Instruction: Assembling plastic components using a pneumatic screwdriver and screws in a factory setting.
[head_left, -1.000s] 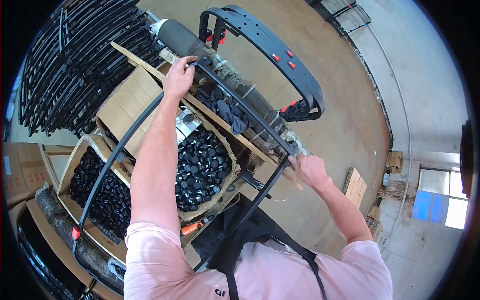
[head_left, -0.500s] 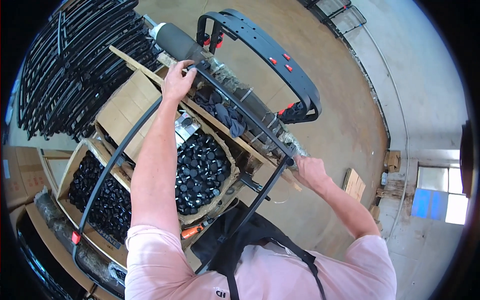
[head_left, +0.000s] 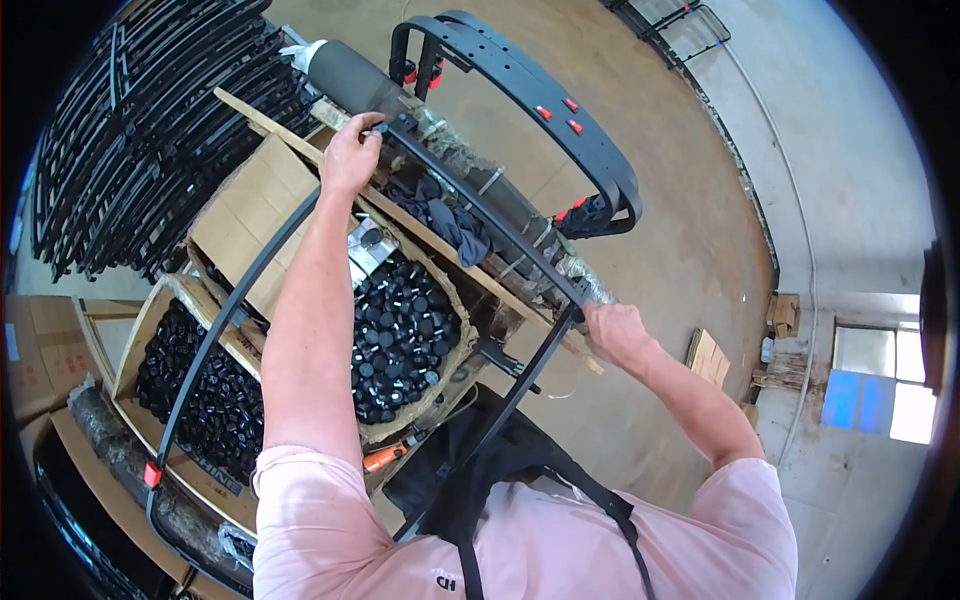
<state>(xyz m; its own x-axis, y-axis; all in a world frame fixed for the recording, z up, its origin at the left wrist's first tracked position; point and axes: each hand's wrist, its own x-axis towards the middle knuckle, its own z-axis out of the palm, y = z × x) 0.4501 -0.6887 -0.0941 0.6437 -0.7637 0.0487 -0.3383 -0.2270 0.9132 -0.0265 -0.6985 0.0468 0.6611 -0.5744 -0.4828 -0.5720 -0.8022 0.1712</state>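
Note:
A black tubular metal frame (head_left: 485, 210) lies slantwise in front of me, over a padded support and the boxes. My left hand (head_left: 352, 158) is closed at its far left corner, thumb and forefinger by a small black bracket (head_left: 402, 124). My right hand (head_left: 618, 335) is curled against its near right corner; the fingertips are partly hidden. Under my left forearm, a box (head_left: 462, 352) holds many black round-headed knobs (head_left: 400, 335) with metal studs. Farther left, a second box (head_left: 128, 365) holds small black parts (head_left: 195, 390).
Stacked black frames (head_left: 160, 130) fill the far left. A curved black frame with red clips (head_left: 530, 95) stands beyond the support. A dark cloth (head_left: 445, 222) lies under the bar. An orange-handled tool (head_left: 385, 457) rests beside the knob box, near my black apron (head_left: 530, 455).
My right hand has shifted slightly left and up at the corner, covering a round black knob seen there before. The left hand's fingers have drawn in slightly at the bracket.

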